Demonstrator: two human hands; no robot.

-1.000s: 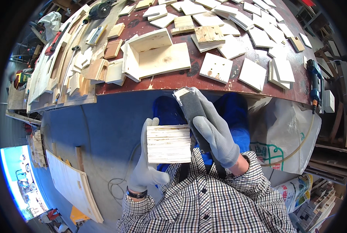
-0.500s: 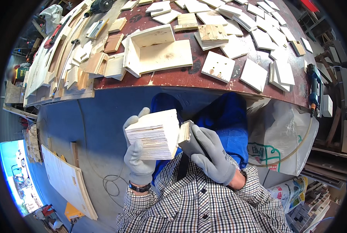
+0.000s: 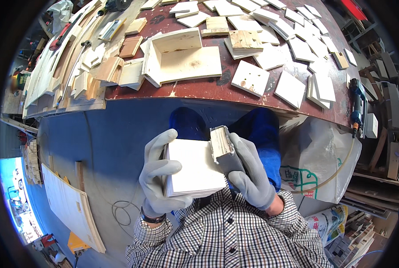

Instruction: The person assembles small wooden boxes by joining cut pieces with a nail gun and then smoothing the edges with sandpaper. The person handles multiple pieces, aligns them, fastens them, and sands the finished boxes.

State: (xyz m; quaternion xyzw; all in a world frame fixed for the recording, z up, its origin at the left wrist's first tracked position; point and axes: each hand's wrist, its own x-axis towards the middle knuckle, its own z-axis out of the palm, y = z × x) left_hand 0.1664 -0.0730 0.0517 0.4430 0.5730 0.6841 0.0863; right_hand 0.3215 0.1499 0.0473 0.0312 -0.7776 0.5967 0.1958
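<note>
My left hand, in a grey glove, is closed around a stack of pale square plywood pieces. Its thumb and fingers grip the left side, and a broad pale face of the stack is turned up. My right hand, also gloved, holds a sanding block, a piece of wood wrapped in a dark sheet that looks like sandpaper. The block stands tilted against the stack's right edge; whether it presses on it I cannot tell. Both hands are above my lap, in front of the table.
On the dark red table are many loose square wood pieces and an open wooden box frame. A pneumatic tool hangs at the right edge. Wood strips lie left; a plastic bag is beside my right leg.
The stack has turned in my left hand, from its layered edges showing to its broad face showing. My right hand has tilted the sanding block more upright and moved it slightly right.
</note>
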